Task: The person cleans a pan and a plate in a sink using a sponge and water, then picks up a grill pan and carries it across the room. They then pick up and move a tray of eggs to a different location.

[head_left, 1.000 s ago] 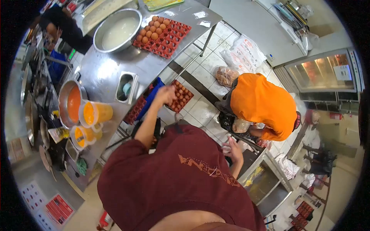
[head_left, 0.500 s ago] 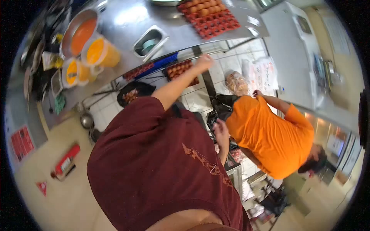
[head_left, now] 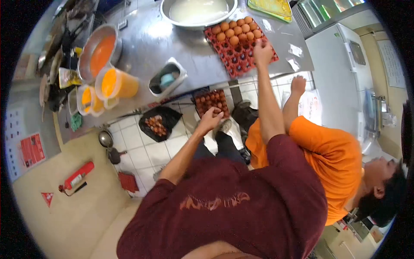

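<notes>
My right hand [head_left: 263, 54] is over the right side of a red egg tray [head_left: 237, 71] on the metal table, its fingers bent together beside the brown eggs [head_left: 234, 40]; what they hold, if anything, is hidden. Eggs fill the tray's far part, and its near cells are bare. My left hand [head_left: 210, 120] hangs in front of the table edge, fingers loosely curled and apart, with nothing visible in it. Beyond it, lower down, is another tray of eggs [head_left: 209, 101]. A black bag [head_left: 170, 118] holding eggshells [head_left: 156, 125] lies below, left of that hand.
A co-worker in an orange shirt [head_left: 332, 151] stands close on the right, one hand [head_left: 298, 84] near the table edge. On the table are a large bowl of pale liquid [head_left: 198, 12], a metal container [head_left: 177, 80], an orange-filled pot [head_left: 101, 54] and jugs [head_left: 125, 84].
My right hand has moved up from beside my body to the egg tray. My left hand has drawn back from the table edge. The co-worker has shifted right and raised a hand near the table.
</notes>
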A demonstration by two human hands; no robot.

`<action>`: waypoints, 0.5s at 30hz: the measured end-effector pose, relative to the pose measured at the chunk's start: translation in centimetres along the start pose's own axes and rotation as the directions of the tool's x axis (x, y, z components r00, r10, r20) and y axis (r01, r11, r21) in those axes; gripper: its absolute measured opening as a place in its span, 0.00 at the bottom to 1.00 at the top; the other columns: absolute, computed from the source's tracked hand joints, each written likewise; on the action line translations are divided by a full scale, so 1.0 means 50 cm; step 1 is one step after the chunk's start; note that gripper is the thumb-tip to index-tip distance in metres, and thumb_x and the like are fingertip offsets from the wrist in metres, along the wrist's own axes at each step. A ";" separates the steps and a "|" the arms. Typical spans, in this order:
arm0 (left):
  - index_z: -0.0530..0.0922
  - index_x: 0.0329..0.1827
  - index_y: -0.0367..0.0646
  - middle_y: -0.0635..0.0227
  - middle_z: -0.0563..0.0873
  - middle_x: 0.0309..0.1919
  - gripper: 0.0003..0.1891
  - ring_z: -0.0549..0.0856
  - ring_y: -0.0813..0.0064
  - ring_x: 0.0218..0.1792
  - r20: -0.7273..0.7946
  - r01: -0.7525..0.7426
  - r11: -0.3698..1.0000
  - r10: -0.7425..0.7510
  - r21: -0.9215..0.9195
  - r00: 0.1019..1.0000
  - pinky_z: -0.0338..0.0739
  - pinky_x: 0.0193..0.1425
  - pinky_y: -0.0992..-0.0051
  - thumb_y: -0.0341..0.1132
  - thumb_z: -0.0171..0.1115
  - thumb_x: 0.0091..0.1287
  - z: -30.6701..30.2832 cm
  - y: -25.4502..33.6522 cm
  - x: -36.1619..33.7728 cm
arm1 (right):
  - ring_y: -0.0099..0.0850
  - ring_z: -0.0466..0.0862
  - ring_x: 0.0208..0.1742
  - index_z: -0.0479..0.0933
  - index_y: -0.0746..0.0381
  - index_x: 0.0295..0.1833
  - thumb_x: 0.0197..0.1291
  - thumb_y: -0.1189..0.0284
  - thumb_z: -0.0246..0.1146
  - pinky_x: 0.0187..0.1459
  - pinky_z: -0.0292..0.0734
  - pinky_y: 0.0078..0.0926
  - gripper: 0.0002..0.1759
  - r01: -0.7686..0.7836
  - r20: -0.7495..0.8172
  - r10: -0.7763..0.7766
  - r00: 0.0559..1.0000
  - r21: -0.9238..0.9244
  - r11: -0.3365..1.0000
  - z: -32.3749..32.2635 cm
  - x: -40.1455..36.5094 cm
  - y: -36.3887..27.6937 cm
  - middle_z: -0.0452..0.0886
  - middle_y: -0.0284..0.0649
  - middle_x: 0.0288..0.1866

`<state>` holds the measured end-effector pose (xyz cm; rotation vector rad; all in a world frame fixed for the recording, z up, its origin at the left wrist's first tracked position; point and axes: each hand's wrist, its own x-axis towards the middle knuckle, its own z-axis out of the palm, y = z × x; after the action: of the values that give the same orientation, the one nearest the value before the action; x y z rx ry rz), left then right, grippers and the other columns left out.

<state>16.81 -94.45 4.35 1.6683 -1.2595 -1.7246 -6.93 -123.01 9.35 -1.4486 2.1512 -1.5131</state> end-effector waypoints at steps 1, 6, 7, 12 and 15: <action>0.75 0.58 0.38 0.56 0.85 0.49 0.25 0.85 0.66 0.47 -0.100 -0.010 0.997 0.017 0.075 0.995 0.77 0.55 0.67 0.50 0.62 0.69 -0.007 0.109 0.012 | 0.53 0.82 0.45 0.80 0.65 0.42 0.60 0.65 0.61 0.51 0.74 0.46 0.14 -0.060 -0.044 0.062 0.997 0.054 0.997 0.002 0.055 0.000 0.84 0.54 0.42; 0.61 0.67 0.31 0.32 0.79 0.52 0.38 0.81 0.41 0.53 -0.524 -0.180 0.978 0.209 0.106 0.826 0.72 0.61 0.57 0.53 0.62 0.66 -0.004 0.205 0.324 | 0.53 0.79 0.57 0.79 0.65 0.53 0.66 0.52 0.50 0.61 0.70 0.47 0.28 -0.181 0.214 0.253 0.944 -0.305 0.935 0.076 0.187 0.168 0.81 0.56 0.53; 0.58 0.68 0.28 0.28 0.78 0.52 0.39 0.80 0.36 0.54 -0.592 -0.215 0.963 0.269 0.162 0.759 0.71 0.63 0.54 0.53 0.59 0.68 0.003 0.192 0.392 | 0.53 0.78 0.61 0.78 0.64 0.58 0.67 0.47 0.47 0.64 0.69 0.47 0.32 -0.219 0.347 0.361 0.865 -0.387 0.896 0.086 0.192 0.207 0.80 0.56 0.58; 0.61 0.63 0.27 0.29 0.79 0.49 0.31 0.78 0.32 0.53 -0.637 -0.045 0.996 0.082 0.074 0.766 0.70 0.60 0.48 0.50 0.49 0.72 -0.002 0.264 0.417 | 0.52 0.78 0.62 0.77 0.65 0.59 0.65 0.48 0.45 0.64 0.69 0.49 0.34 -0.344 0.158 0.504 0.849 -0.560 0.754 0.040 0.091 0.094 0.80 0.55 0.58; 0.63 0.60 0.31 0.36 0.84 0.43 0.27 0.80 0.34 0.49 -0.684 -0.007 0.994 0.077 0.105 0.725 0.70 0.57 0.47 0.48 0.50 0.72 -0.021 0.265 0.355 | 0.52 0.77 0.64 0.77 0.62 0.60 0.63 0.47 0.44 0.64 0.69 0.49 0.35 -0.354 0.260 0.574 0.777 -0.573 0.739 0.012 0.052 0.088 0.79 0.55 0.61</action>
<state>10.82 -115.77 5.54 2.0381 -0.9961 -0.8477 -10.67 -125.24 6.60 -1.0491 2.4445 -0.4209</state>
